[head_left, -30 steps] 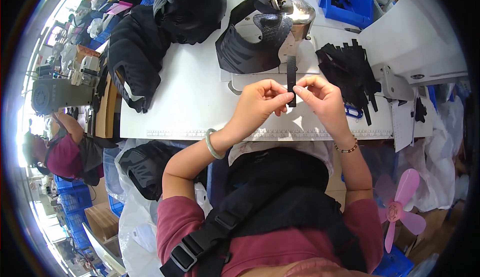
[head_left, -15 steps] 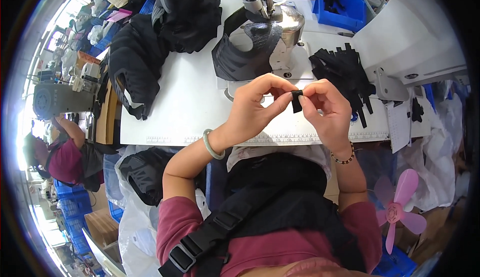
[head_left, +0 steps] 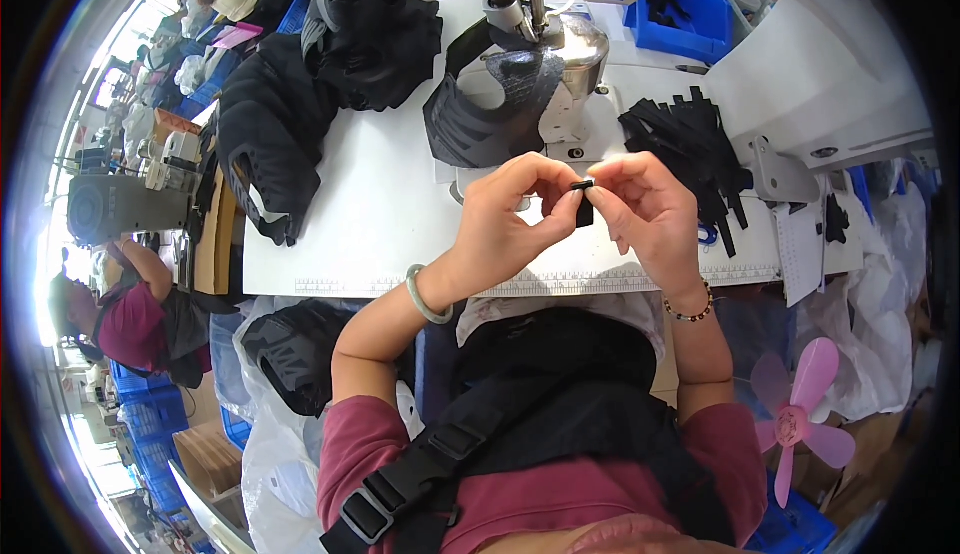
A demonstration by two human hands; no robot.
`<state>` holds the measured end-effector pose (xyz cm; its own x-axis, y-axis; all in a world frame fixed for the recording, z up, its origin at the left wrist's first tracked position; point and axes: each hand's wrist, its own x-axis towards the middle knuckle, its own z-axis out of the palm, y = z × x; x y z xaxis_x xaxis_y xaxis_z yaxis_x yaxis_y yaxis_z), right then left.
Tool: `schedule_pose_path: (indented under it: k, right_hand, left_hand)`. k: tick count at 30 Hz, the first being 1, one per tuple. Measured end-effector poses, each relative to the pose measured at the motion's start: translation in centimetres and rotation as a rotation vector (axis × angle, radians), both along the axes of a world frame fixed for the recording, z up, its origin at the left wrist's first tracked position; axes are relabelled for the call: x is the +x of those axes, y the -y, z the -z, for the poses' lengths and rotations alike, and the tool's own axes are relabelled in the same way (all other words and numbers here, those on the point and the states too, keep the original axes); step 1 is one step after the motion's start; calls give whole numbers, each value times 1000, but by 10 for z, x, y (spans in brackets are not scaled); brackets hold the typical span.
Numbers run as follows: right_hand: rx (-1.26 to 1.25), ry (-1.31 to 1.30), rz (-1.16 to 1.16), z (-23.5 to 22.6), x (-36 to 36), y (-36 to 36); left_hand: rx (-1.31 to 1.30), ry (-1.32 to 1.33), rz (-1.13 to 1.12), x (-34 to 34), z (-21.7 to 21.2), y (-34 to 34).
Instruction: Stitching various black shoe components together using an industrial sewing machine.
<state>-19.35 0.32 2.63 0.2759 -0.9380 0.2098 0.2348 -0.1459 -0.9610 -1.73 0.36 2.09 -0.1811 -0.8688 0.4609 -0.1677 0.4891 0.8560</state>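
Note:
A short black strip (head_left: 585, 214) hangs between my hands over the front of the white table. Its top edge is pinched by the thumb and fingers of my left hand (head_left: 512, 212), which wears a pale bangle. From the other side my right hand (head_left: 652, 212), with a beaded bracelet, grips the same edge, fingertips closed. Just beyond, a black shoe upper (head_left: 478, 122) lies by the post of the sewing machine (head_left: 540, 4), close under the needle area. To the right of my hands is a heap of black strips (head_left: 680, 134).
Black uppers are piled on the table's left (head_left: 275, 104). A blue bin (head_left: 690, 29) stands at the back right, beside the machine's white body (head_left: 840, 64). A ruler (head_left: 640, 282) runs along the front edge. A pink fan (head_left: 790, 424) sits low right. Another person (head_left: 140, 324) works at far left.
My hands have shifted slightly left with the strip. Its top edge is now turned, showing a narrow fold between the fingertips, and the right fingers curl closer around it.

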Motion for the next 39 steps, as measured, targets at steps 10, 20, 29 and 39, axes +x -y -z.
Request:
schedule_pose_path:
  k: [10, 20, 29, 39]
  right_hand:
    - [-200, -151, 102, 6, 16, 3]
    - [-197, -81, -104, -4, 7, 10]
    - [-947, -676, 4, -17, -7, 24]
    - [76, 107, -23, -25, 48, 27]
  left_hand:
    - [231, -243, -2, -1, -6, -10]
    - [463, -265, 73, 14, -19, -13]
    - [605, -172, 199, 22, -37, -3]
    - [318, -165, -1, 50, -94, 32]
